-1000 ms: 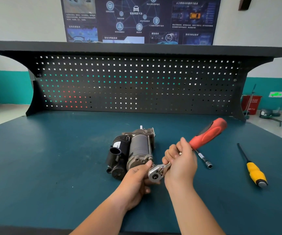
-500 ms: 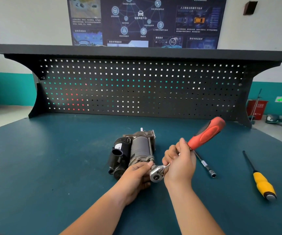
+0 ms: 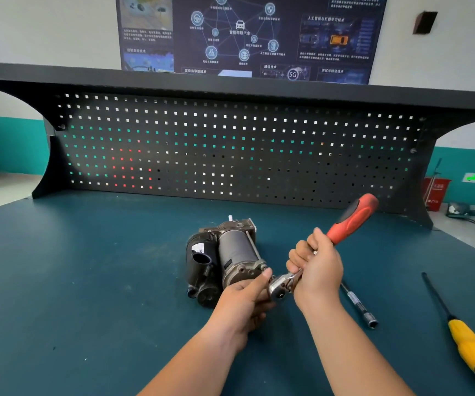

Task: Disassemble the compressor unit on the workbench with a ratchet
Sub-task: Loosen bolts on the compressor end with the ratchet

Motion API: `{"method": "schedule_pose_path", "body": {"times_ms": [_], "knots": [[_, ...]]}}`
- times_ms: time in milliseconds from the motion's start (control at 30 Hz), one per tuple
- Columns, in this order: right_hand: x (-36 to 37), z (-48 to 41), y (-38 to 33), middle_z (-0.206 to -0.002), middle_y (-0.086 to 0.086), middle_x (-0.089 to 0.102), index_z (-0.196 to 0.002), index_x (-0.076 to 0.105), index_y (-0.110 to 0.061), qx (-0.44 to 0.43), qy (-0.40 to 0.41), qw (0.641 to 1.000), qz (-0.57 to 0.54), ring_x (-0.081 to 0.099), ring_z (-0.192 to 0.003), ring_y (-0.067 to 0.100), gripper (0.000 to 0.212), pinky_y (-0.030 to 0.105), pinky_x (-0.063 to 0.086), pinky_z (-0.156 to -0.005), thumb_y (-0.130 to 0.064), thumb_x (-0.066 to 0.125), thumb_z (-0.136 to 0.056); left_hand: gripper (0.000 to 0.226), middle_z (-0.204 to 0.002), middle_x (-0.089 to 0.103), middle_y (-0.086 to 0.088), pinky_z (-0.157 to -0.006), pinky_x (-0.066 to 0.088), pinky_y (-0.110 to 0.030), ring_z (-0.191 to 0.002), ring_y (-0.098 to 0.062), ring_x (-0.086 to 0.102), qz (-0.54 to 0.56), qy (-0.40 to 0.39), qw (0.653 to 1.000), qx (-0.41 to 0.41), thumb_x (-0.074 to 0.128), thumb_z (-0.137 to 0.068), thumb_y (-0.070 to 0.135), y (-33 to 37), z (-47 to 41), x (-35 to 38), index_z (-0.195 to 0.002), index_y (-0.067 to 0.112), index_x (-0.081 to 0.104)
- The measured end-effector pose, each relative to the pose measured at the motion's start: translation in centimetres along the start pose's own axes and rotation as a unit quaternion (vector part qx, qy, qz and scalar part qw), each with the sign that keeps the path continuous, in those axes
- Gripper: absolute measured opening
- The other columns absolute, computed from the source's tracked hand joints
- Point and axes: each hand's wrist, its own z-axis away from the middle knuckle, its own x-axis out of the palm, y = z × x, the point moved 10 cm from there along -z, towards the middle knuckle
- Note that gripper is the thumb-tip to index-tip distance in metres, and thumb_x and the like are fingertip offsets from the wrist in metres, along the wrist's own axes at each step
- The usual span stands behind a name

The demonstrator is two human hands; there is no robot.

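Red rubber marks the far end of the ratchet, whose handle slants up and away to the right. The right hand is wrapped round the steel shank just below that grip, fingers curled tight, probably choked up for control rather than leverage. The left hand closes on the ratchet's chrome head, thumb on top and fingers curled beneath, which looks like a way of steadying the drive square on a fastener. Whether a socket is actually seated on a bolt is hidden by that hand, so I cannot tell.

The head sits right against the near end cap of the compressor unit, which lies on its side at the middle of the workbench, its motor cylinder pointing toward the pegboard. Laid down like this, it presents its end bolts to the person. Just right of the right forearm lies an extension bar, and farther right a yellow-handled screwdriver, both within reach but apart from the work.
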Motion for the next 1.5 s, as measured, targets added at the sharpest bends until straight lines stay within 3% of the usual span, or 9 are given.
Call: {"method": "schedule_pose_path", "body": {"times_ms": [200,400,500,700,833,933,1200,1367,1500], "knots": [[1.9,0.8,-1.1,-0.039,-0.012,0.026,-0.065,0.028,-0.017,-0.038,-0.031,0.993,0.103,0.022,-0.033,0.005,0.035,0.016,0.023,-0.035,-0.015,0.039,-0.098,0.020,-0.063,0.050,0.002,-0.043,0.033,-0.016,-0.044,-0.005,0.048,0.051,-0.011,0.998,-0.032,0.068,-0.081,0.035,-0.1,0.4,0.8,-0.073,0.022,0.057],[8.0,3.7,0.0,-0.045,-0.014,0.035,-0.066,0.049,-0.025,-0.135,-0.263,0.903,0.312,0.030,-0.044,0.002,0.020,0.016,0.026,-0.046,-0.032,0.054,-0.084,0.038,-0.053,0.058,0.003,-0.040,0.036,-0.014,-0.043,-0.006,0.047,0.118,-0.041,0.991,-0.047,0.051,-0.090,0.015,-0.4,0.4,1.1,-0.054,0.015,0.065],[8.1,5.1,0.9,-0.045,-0.015,0.038,-0.058,0.058,-0.034,-0.131,-0.323,0.893,0.284,0.033,-0.044,0.000,0.023,0.012,0.027,-0.048,-0.028,0.056,-0.081,0.034,-0.051,0.052,0.003,-0.044,0.034,-0.015,-0.046,-0.007,0.042,0.108,-0.041,0.992,-0.043,0.046,-0.091,0.012,-0.5,0.3,1.1,-0.060,0.017,0.061],[2.1,2.2,-0.6,-0.041,-0.008,0.031,-0.057,0.040,-0.020,-0.067,-0.100,0.992,0.030,0.026,-0.036,0.007,0.033,0.019,0.024,-0.040,-0.022,0.048,-0.089,0.018,-0.060,0.048,0.001,-0.037,0.034,-0.014,-0.047,-0.007,0.038,0.095,-0.009,0.995,-0.029,0.065,-0.082,0.026,-0.4,0.0,0.6,-0.067,0.017,0.064],[-3.1,1.3,1.8,-0.041,-0.010,0.027,-0.066,0.035,-0.019,0.048,0.110,0.984,-0.134,0.023,-0.034,0.007,0.030,0.016,0.025,-0.037,-0.021,0.037,-0.096,0.022,-0.071,0.049,0.000,-0.042,0.036,-0.012,-0.056,-0.007,0.039,0.064,-0.036,0.997,-0.003,0.067,-0.068,0.036,0.2,0.0,1.1,-0.060,0.017,0.074],[-3.8,1.5,2.6,-0.043,-0.009,0.027,-0.068,0.035,-0.019,0.073,0.148,0.970,-0.179,0.024,-0.034,0.008,0.024,0.015,0.025,-0.037,-0.022,0.037,-0.092,0.021,-0.075,0.049,0.000,-0.043,0.038,-0.012,-0.057,-0.007,0.043,0.071,-0.049,0.996,-0.004,0.066,-0.064,0.039,0.5,0.4,1.5,-0.063,0.022,0.077],[0.6,1.3,-0.8,-0.045,-0.012,0.031,-0.077,0.042,-0.019,-0.028,-0.024,0.999,0.038,0.026,-0.038,0.006,0.019,0.018,0.029,-0.042,-0.018,0.036,-0.096,0.024,-0.067,0.057,-0.003,-0.037,0.038,-0.014,-0.051,-0.010,0.064,0.070,-0.028,0.997,-0.029,0.070,-0.065,0.037,-0.2,0.6,0.7,-0.073,0.016,0.062],[5.1,3.4,-1.4,-0.054,-0.015,0.038,-0.093,0.044,-0.019,-0.141,-0.206,0.946,0.205,0.031,-0.046,0.002,0.020,0.018,0.031,-0.048,-0.003,0.034,-0.100,0.017,-0.065,0.062,-0.002,-0.044,0.047,-0.017,-0.052,-0.010,0.058,0.092,-0.046,0.994,-0.022,0.070,-0.065,0.036,0.1,0.9,1.0,-0.066,0.019,0.074],[6.1,4.2,-1.5,-0.066,-0.016,0.047,-0.103,0.045,-0.027,-0.196,-0.238,0.911,0.275,0.041,-0.055,0.001,0.026,0.025,0.042,-0.059,-0.003,0.036,-0.099,0.025,-0.064,0.068,-0.002,-0.049,0.052,-0.018,-0.054,-0.009,0.064,0.105,-0.045,0.993,-0.012,0.064,-0.085,0.024,0.3,0.6,0.8,-0.064,0.015,0.074]]}}
